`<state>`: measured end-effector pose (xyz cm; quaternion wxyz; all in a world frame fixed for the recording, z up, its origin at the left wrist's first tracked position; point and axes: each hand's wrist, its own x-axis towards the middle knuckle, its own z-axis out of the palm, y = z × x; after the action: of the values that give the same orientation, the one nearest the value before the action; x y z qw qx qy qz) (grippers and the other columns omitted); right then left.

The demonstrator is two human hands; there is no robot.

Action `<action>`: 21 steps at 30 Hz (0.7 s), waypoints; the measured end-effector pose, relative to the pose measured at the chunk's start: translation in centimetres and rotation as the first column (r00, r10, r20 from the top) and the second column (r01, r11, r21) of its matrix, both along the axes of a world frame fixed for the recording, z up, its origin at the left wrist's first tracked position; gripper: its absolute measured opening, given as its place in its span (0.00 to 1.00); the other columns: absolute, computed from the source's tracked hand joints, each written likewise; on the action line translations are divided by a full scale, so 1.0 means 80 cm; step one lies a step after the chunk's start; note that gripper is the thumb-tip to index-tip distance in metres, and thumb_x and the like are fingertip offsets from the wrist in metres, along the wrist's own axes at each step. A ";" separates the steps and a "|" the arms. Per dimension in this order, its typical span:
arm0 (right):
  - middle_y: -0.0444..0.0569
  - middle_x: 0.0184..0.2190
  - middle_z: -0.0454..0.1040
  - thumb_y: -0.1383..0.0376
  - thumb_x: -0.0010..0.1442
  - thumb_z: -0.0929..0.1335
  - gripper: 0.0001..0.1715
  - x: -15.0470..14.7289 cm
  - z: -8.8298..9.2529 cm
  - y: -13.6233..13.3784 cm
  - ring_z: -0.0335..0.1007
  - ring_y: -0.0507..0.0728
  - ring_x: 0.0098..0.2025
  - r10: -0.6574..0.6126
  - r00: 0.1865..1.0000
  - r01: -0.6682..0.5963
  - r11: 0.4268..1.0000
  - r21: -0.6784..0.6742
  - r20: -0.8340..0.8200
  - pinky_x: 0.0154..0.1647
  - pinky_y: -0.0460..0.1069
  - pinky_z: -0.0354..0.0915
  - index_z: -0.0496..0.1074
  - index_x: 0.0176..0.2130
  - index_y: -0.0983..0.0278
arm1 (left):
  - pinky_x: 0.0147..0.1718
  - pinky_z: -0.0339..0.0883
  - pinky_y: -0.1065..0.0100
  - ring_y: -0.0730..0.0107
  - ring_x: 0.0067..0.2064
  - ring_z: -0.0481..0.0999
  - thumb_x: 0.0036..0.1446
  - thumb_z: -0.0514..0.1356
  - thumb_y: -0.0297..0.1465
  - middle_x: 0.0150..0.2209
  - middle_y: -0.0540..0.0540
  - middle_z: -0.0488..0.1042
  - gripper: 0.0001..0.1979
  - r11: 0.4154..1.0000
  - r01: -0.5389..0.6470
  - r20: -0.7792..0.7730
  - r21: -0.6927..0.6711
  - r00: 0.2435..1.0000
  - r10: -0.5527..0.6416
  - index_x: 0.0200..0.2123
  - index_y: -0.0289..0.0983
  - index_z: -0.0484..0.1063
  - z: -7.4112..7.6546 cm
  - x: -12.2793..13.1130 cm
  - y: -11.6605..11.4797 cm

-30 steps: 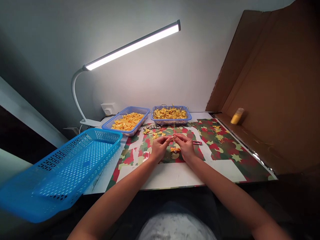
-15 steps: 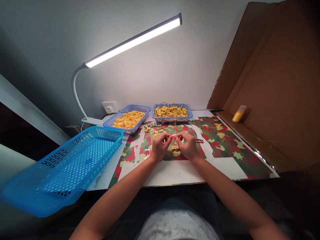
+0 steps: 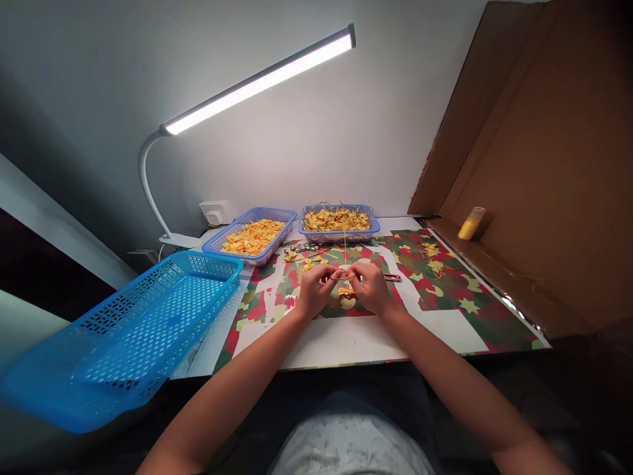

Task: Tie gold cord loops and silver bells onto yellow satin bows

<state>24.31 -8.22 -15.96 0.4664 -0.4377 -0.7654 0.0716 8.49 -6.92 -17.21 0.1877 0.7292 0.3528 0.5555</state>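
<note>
My left hand [image 3: 315, 289] and my right hand [image 3: 370, 287] meet above the table mat, thumbs and fingers pinched. Between them they hold a thin gold cord [image 3: 345, 249], part of it bent into a flat loop. The cord also runs up toward the basket at the back. Just below my fingertips a small yellow bow [image 3: 346, 291] lies on the mat, with something dark and shiny at its lower edge. A pink-handled tool [image 3: 392, 278] rests beside my right hand, partly hidden by it. More yellow bows [image 3: 312, 263] and silver bells [image 3: 307, 248] lie behind my left hand.
A basket of yellow bows [image 3: 284, 247] and a basket of gold-corded pieces [image 3: 341, 235] stand at the back. A blue basket [image 3: 173, 316] overhangs the left edge. A lamp [image 3: 262, 80] shines above; a yellow-filled bottle [image 3: 471, 224] stands by the cardboard [image 3: 539, 171] at right.
The cord loop between my hands looks flatter and narrower than before. Both hands stay in nearly the same place, and the whole view has shifted slightly.
</note>
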 end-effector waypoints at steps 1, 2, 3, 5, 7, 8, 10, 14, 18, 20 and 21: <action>0.44 0.20 0.69 0.63 0.63 0.60 0.16 0.000 0.000 0.000 0.64 0.54 0.26 -0.001 1.000 0.001 1.000 0.001 -0.001 0.35 0.50 0.56 0.64 0.24 0.62 | 0.24 0.60 0.72 0.74 0.24 0.66 0.59 0.58 0.38 0.23 0.50 0.71 0.13 1.000 0.002 0.000 -0.007 1.000 -0.002 0.27 0.36 0.73 0.000 0.000 0.000; 0.44 0.20 0.69 0.63 0.63 0.60 0.16 0.000 0.000 0.000 0.64 0.54 0.26 -0.002 1.000 0.002 1.000 0.002 0.000 0.34 0.50 0.56 0.64 0.25 0.62 | 0.24 0.60 0.72 0.74 0.24 0.66 0.59 0.58 0.38 0.23 0.50 0.71 0.13 1.000 0.004 -0.002 -0.013 1.000 -0.004 0.27 0.36 0.73 0.000 0.000 0.000; 0.44 0.20 0.69 0.63 0.63 0.60 0.16 0.000 0.000 0.000 0.64 0.53 0.26 -0.002 1.000 0.002 1.000 0.004 0.003 0.34 0.50 0.56 0.64 0.24 0.62 | 0.24 0.60 0.72 0.74 0.24 0.66 0.59 0.58 0.38 0.23 0.50 0.71 0.13 1.000 0.005 -0.004 -0.017 1.000 -0.005 0.27 0.36 0.73 0.000 -0.001 0.000; 0.43 0.20 0.69 0.63 0.63 0.60 0.16 0.001 0.001 -0.001 0.64 0.53 0.26 0.001 1.000 -0.001 1.000 0.007 0.015 0.35 0.50 0.56 0.65 0.25 0.62 | 0.24 0.60 0.72 0.74 0.24 0.65 0.59 0.58 0.39 0.23 0.50 0.71 0.14 1.000 0.005 -0.010 -0.023 1.000 -0.005 0.27 0.36 0.72 0.001 -0.001 0.000; 0.43 0.21 0.70 0.63 0.62 0.61 0.14 0.003 0.002 -0.002 0.65 0.53 0.26 0.001 0.999 -0.002 1.000 0.016 0.033 0.37 0.50 0.55 0.67 0.26 0.63 | 0.24 0.59 0.72 0.74 0.24 0.64 0.60 0.57 0.38 0.22 0.50 0.70 0.14 1.000 0.002 -0.018 -0.027 1.000 -0.002 0.26 0.36 0.72 0.002 -0.001 -0.001; 0.43 0.22 0.71 0.63 0.61 0.62 0.12 0.003 0.003 -0.002 0.65 0.53 0.26 0.000 0.999 -0.001 1.000 0.023 0.045 0.38 0.51 0.55 0.68 0.28 0.63 | 0.25 0.59 0.72 0.74 0.24 0.64 0.59 0.57 0.38 0.22 0.50 0.69 0.14 1.000 0.001 -0.023 -0.029 1.000 -0.002 0.26 0.36 0.71 0.002 -0.002 -0.001; 0.43 0.24 0.72 0.63 0.59 0.63 0.09 0.005 0.004 -0.003 0.66 0.53 0.27 0.001 0.997 -0.004 0.999 0.040 0.074 0.39 0.51 0.54 0.69 0.30 0.63 | 0.25 0.59 0.71 0.74 0.24 0.64 0.59 0.58 0.38 0.22 0.50 0.69 0.14 0.999 0.003 -0.038 -0.034 0.999 -0.005 0.26 0.36 0.71 0.003 -0.002 -0.002; 0.44 0.23 0.72 0.66 0.56 0.63 0.08 0.007 0.003 -0.003 0.65 0.54 0.28 0.011 0.990 -0.021 0.997 0.073 0.140 0.39 0.52 0.52 0.68 0.26 0.63 | 0.25 0.59 0.71 0.73 0.24 0.64 0.58 0.58 0.39 0.22 0.50 0.69 0.14 0.999 -0.002 -0.071 -0.045 0.997 -0.001 0.25 0.37 0.71 0.004 -0.002 -0.003; 0.44 0.22 0.72 0.65 0.56 0.63 0.10 0.009 0.001 -0.001 0.64 0.54 0.27 0.002 0.986 -0.017 0.996 0.090 0.165 0.38 0.52 0.51 0.67 0.24 0.63 | 0.25 0.58 0.71 0.74 0.24 0.63 0.57 0.58 0.39 0.21 0.51 0.68 0.14 0.998 -0.016 -0.093 -0.054 0.996 0.010 0.23 0.37 0.70 0.003 -0.002 -0.002; 0.44 0.21 0.71 0.65 0.57 0.63 0.11 0.009 -0.001 0.000 0.63 0.53 0.26 -0.002 0.986 -0.014 0.996 0.093 0.165 0.38 0.52 0.51 0.66 0.23 0.63 | 0.25 0.57 0.71 0.74 0.24 0.63 0.57 0.58 0.39 0.21 0.51 0.68 0.14 0.998 -0.019 -0.100 -0.059 0.995 0.013 0.23 0.37 0.70 0.003 -0.002 -0.001; 0.43 0.21 0.70 0.66 0.57 0.63 0.11 0.009 -0.001 0.000 0.63 0.53 0.26 -0.001 0.986 -0.015 0.996 0.092 0.165 0.38 0.52 0.51 0.66 0.23 0.63 | 0.25 0.57 0.71 0.74 0.24 0.63 0.57 0.58 0.38 0.21 0.51 0.68 0.14 0.998 -0.021 -0.103 -0.063 0.995 0.014 0.23 0.37 0.70 0.002 -0.002 -0.001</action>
<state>25.05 -8.19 -16.05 0.4214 -0.4172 -0.8052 0.0011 8.30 -6.97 -17.02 0.1877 0.7472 0.3857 0.5076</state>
